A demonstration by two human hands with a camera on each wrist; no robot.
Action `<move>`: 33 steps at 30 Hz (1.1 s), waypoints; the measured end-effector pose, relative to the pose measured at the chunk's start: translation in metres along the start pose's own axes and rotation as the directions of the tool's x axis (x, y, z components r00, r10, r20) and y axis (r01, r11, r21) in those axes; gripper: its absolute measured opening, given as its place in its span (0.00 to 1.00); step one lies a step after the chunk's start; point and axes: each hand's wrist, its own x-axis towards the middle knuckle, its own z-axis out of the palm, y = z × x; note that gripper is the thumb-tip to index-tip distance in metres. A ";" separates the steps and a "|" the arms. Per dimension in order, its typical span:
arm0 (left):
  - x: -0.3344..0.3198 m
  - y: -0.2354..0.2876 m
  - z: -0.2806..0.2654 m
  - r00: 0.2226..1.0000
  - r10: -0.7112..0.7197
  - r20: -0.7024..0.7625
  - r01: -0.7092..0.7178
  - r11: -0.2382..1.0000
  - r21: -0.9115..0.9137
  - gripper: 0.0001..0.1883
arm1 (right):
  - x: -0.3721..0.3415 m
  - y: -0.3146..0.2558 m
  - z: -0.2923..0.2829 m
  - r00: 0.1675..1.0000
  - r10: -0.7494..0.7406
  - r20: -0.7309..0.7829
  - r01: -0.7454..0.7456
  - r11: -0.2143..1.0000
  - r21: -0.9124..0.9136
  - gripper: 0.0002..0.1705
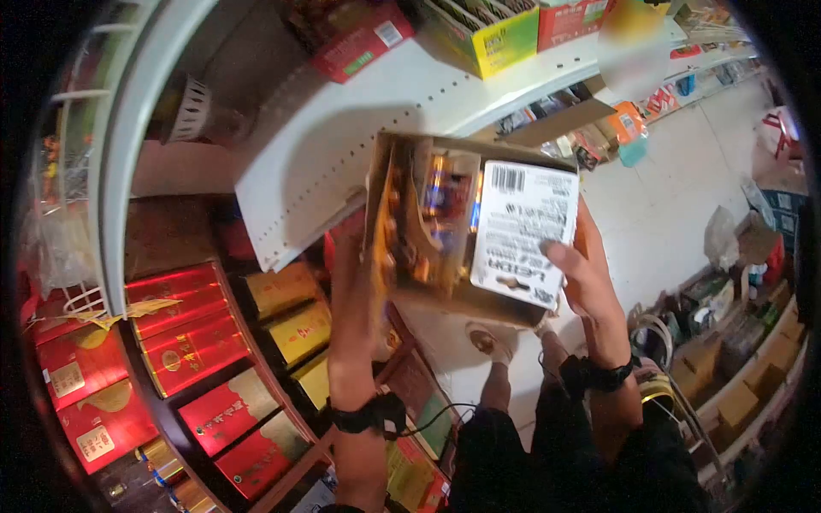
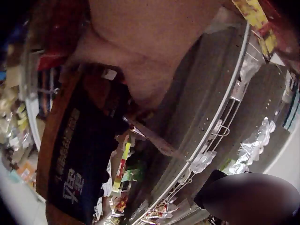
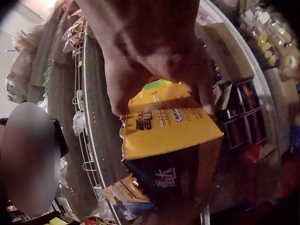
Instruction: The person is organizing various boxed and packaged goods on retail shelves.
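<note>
An open cardboard box (image 1: 505, 306) is held up between both hands in the head view. Inside it lie batteries (image 1: 438, 184) and a white barcoded card (image 1: 526, 231) on the right. The right hand (image 1: 594, 282) grips the box's right side, its thumb on the card. At the left side the left hand (image 1: 351, 282) holds the box, its fingers partly hidden. The left wrist view has the left hand (image 2: 136, 61) at the dark printed side of the box (image 2: 79, 154). In the right wrist view the right hand (image 3: 154, 70) grips the box's yellow and black side (image 3: 168, 126).
A white perforated shelf (image 1: 299, 171) stands behind the box, with a yellow-green carton (image 1: 505, 43) above. Red gift boxes (image 1: 192, 350) and yellow boxes (image 1: 299, 329) lie at lower left. Pale floor (image 1: 650, 197) shows at right, near low shelves of goods (image 1: 735, 385).
</note>
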 end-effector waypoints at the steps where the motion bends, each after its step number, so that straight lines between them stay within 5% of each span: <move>1: -0.014 -0.019 0.002 0.998 -0.053 -0.024 0.052 0.997 -0.054 0.28 | -0.012 0.001 -0.007 0.998 0.061 0.009 -0.061 0.998 -0.027 0.59; 4: -0.046 -0.040 0.016 0.969 -0.249 -0.008 0.241 0.944 -0.225 0.31 | -0.042 0.013 -0.028 0.985 0.173 0.030 -0.170 0.983 -0.068 0.58; 8: -0.078 -0.076 0.024 0.808 -0.588 0.042 0.557 0.737 -0.383 0.33 | -0.070 0.054 -0.062 0.937 0.345 0.059 -0.327 0.922 -0.205 0.54; 12: -0.108 -0.174 0.006 0.771 -0.627 0.112 0.597 0.652 -0.468 0.37 | -0.078 0.123 -0.099 0.886 0.451 0.106 -0.411 0.871 -0.270 0.53; 17: -0.139 -0.260 0.009 0.721 -0.689 0.069 0.691 0.722 -0.019 0.42 | -0.079 0.235 -0.142 0.737 0.674 0.056 -0.667 0.738 -0.103 0.47; 20: -0.186 -0.384 0.011 0.750 -0.654 0.104 0.661 0.748 -0.060 0.44 | -0.087 0.313 -0.169 0.710 0.684 -0.166 -0.696 0.645 -0.317 0.45; 21: -0.200 -0.415 0.016 0.746 -0.663 0.067 0.666 0.743 -0.065 0.44 | -0.093 0.323 -0.168 0.672 0.723 -0.158 -0.738 0.636 -0.226 0.46; 23: -0.210 -0.434 0.027 0.735 -0.677 0.042 0.677 0.729 -0.098 0.44 | -0.097 0.368 -0.191 0.635 0.759 -0.143 -0.772 0.620 -0.137 0.47; 25: -0.229 -0.472 0.031 0.714 -0.698 0.054 0.693 0.692 -0.202 0.45 | -0.109 0.427 -0.235 0.646 0.733 -0.213 -0.755 0.571 -0.323 0.41; 27: -0.247 -0.511 0.040 0.630 -0.775 0.043 0.737 0.580 -0.348 0.47 | -0.111 0.437 -0.246 0.630 0.752 -0.195 -0.753 0.532 -0.387 0.40; 30: -0.252 -0.547 0.055 0.608 -0.794 -0.001 0.677 0.520 -0.521 0.47 | -0.112 0.460 -0.256 0.609 0.763 -0.217 -0.744 0.454 -0.490 0.43; 32: -0.262 -0.572 0.058 0.599 -0.797 0.076 0.742 0.516 -0.428 0.47 | -0.102 0.467 -0.269 0.568 0.816 -0.107 -0.810 0.533 -0.245 0.41; 33: -0.266 -0.597 0.063 0.587 -0.808 0.050 0.766 0.534 -0.359 0.47 | -0.101 0.476 -0.273 0.623 0.739 -0.254 -0.778 0.556 -0.292 0.34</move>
